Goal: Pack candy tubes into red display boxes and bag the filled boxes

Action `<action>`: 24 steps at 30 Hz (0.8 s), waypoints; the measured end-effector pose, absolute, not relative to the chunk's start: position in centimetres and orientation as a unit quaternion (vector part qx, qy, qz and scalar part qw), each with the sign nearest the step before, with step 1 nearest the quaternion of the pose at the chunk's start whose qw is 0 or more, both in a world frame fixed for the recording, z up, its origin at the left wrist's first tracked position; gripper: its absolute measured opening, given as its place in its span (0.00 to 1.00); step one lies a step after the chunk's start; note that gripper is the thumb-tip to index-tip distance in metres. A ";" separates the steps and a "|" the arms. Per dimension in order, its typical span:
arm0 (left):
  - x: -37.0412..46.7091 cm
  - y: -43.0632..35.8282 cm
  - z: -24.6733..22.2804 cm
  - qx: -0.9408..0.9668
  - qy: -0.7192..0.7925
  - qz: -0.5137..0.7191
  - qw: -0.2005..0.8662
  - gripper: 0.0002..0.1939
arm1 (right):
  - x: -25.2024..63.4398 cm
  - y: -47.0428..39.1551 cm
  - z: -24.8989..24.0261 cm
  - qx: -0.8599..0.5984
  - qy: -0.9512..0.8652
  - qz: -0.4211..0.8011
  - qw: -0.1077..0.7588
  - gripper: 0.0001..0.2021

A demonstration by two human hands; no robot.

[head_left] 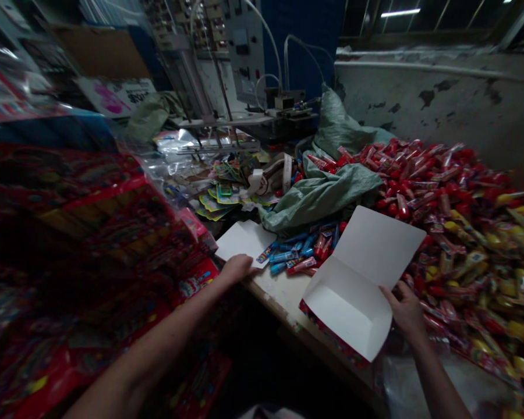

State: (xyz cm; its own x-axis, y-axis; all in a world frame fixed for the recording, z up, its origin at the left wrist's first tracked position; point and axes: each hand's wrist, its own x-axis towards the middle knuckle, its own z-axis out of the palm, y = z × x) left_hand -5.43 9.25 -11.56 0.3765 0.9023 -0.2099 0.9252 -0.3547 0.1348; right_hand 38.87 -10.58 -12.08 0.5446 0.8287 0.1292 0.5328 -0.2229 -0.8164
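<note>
My right hand (405, 308) grips the right wall of an open cardboard box (347, 302), its thumb at the rim. White inside and with a printed red outside, the box tilts toward me at the table edge, and its lid (378, 244) stands raised. Nothing lies in it. My left hand (239, 267) is closed at the near edge of a flat white card (244, 240) on the table; its fingertips are partly hidden. Between the two hands lies a small pile of blue tubes (286, 256) and red tubes (322, 247) in printed wrappers.
A big heap of red tubes (445, 174) and yellow ones (513, 279) covers the right side. Green sacking (327, 189) lies behind the small pile. Stacked red printed boxes (91, 233) fill the left. A machine (248, 64) with hoses stands at the back.
</note>
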 end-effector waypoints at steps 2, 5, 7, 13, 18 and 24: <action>-5.2 9.2 -11.5 0.825 0.552 -0.067 0.101 0.18 | 38.6 -10.9 -12.0 -0.764 -0.438 0.173 0.440 0.20; -4.8 8.8 -11.6 0.824 0.554 -0.084 0.081 0.15 | 38.2 -11.2 -11.7 -0.771 -0.428 0.166 0.442 0.20; -4.6 8.7 -11.6 0.824 0.556 -0.090 0.070 0.14 | 38.1 -11.3 -11.5 -0.773 -0.428 0.160 0.440 0.20; -5.2 9.8 -9.9 0.840 0.529 -0.099 0.072 0.14 | 38.8 -11.1 -10.2 -0.769 -0.426 0.127 0.459 0.22; -5.4 10.3 -7.5 0.854 0.509 -0.094 0.043 0.14 | 40.5 -10.7 -8.3 -0.776 -0.397 0.102 0.478 0.23; -5.3 9.0 -3.0 0.860 0.506 -0.058 -0.015 0.14 | 40.1 -11.4 -6.2 -0.810 -0.366 0.000 0.458 0.38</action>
